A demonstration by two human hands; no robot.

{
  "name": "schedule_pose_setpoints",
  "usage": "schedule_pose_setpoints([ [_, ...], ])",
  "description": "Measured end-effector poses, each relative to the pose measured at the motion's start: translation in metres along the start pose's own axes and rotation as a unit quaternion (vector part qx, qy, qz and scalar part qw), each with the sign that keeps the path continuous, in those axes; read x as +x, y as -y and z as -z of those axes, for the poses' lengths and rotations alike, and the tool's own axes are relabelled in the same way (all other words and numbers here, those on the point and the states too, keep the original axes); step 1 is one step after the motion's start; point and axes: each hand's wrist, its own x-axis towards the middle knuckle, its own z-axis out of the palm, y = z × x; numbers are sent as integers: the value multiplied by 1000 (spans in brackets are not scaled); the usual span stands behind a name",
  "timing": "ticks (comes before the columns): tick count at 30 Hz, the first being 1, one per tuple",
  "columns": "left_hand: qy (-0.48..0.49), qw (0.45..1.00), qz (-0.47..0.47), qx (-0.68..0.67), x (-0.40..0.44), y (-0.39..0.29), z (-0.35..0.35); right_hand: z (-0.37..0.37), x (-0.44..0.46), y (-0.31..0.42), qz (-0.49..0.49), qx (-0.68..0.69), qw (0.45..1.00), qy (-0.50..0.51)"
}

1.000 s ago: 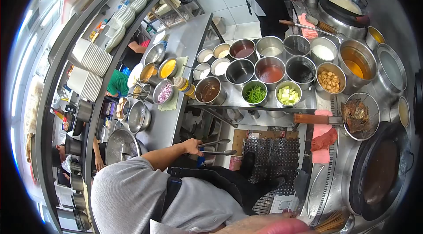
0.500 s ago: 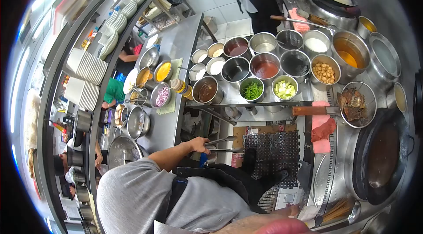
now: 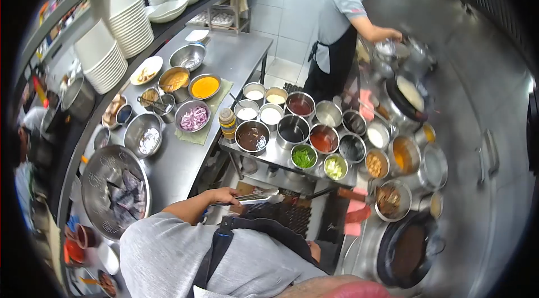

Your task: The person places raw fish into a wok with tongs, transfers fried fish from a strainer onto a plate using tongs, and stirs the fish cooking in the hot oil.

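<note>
My left hand is closed around metal tongs, whose tips point right over the gap between the counters. Only part of my right hand shows, low beside the apron; its fingers are mostly hidden. To the left of my left hand, a large perforated metal bowl holds dark, silvery pieces, possibly fish. Beyond it on the steel table stand a metal bowl, a bowl of sliced purple onion and a bowl of yellow liquid.
Pots of sauces and chopped food, including green slices, fill the centre counter. A strainer with browned food rests near a dark wok at right. A co-worker stands at the far stove. Stacked white dishes line the left shelf.
The view has tilted up and swung left, bringing the co-worker's upper body and the fish-like pieces into sight. My left hand still holds the tongs, now lying more level. The co-worker's hand reaches over pots.
</note>
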Motion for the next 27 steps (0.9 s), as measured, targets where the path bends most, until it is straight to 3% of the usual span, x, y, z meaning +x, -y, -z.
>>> schedule_pose_setpoints([
  [2, -13, 999, -15, -43, -17, -19, 3, 8, 19, 32, 71, -46, 996, 13],
  [6, -3, 900, -158, -406, -36, -57, -7, 15, 52, 111, 223, -79, 968, 89],
  [9, -61, 816, -265, -510, -20, -89, -11, 12, 81, 167, 280, -32, 941, 186],
  [12, -141, 759, -336, -540, -11, -151, -19, 17, 96, 226, 410, -67, 883, 220],
  [15, -176, 763, -356, -509, 1, -197, -22, 12, 117, 266, 506, -35, 816, 276],
  [16, -185, 760, -374, -498, 10, -203, -26, 18, 115, 283, 460, -62, 830, 308],
  [18, -209, 737, -385, -515, 24, -206, -32, 5, 135, 280, 458, 41, 821, 337],
  [22, -280, 711, -363, -533, 38, -192, -58, -3, 147, 269, 519, -39, 783, 340],
  [24, -310, 706, -307, -558, 34, -179, -67, -16, 153, 259, 532, -57, 768, 351],
  [26, -320, 721, -268, -553, 33, -150, -76, -23, 153, 246, 538, -56, 761, 358],
  [27, -382, 822, -166, -388, 19, -129, -78, -23, 140, 251, 445, -91, 788, 415],
])
